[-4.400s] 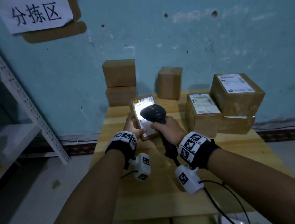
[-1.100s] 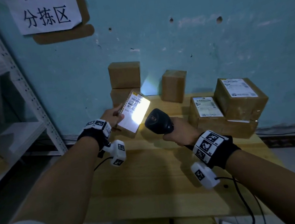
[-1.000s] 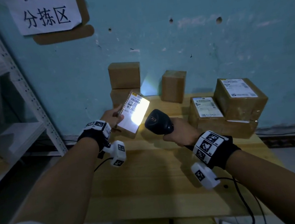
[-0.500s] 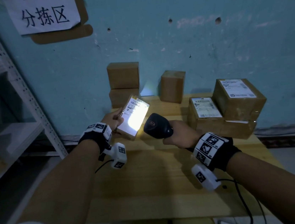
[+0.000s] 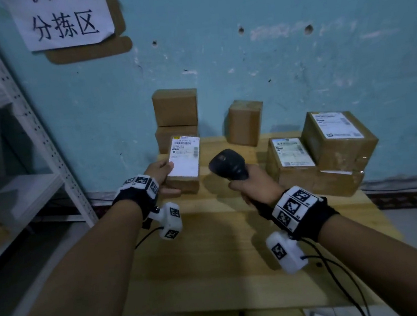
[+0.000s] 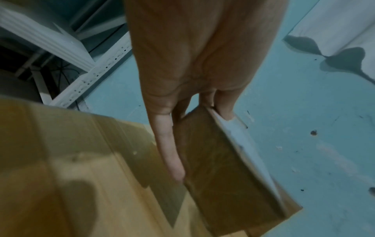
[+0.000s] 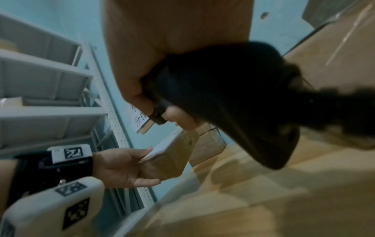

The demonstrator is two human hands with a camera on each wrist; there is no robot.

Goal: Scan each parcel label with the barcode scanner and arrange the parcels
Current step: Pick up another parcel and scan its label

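Observation:
My left hand (image 5: pixel 161 178) holds a small cardboard parcel (image 5: pixel 184 162) by its left side, thumb on the white label, fingers underneath; the label faces up. It hangs just above the wooden table (image 5: pixel 215 262) near the back left. The left wrist view shows the parcel (image 6: pixel 229 173) pinched between thumb and fingers. My right hand (image 5: pixel 254 186) grips the black barcode scanner (image 5: pixel 226 164) by its handle, its head aimed toward the parcel. In the right wrist view the scanner (image 7: pixel 233 99) fills the middle and the held parcel (image 7: pixel 170 154) sits beyond it.
Two stacked boxes (image 5: pixel 176 118) and a single box (image 5: pixel 246 121) stand against the blue wall at the back. Labelled parcels (image 5: pixel 291 159) (image 5: pixel 338 136) are piled at the right. A white metal shelf (image 5: pixel 14 129) stands left. The scanner cable (image 5: pixel 345 272) trails off the table's front right.
The bright scan light on the label has gone out. My left hand has levelled the tilted parcel and lowered it a little toward the table; the scanner hand has barely moved.

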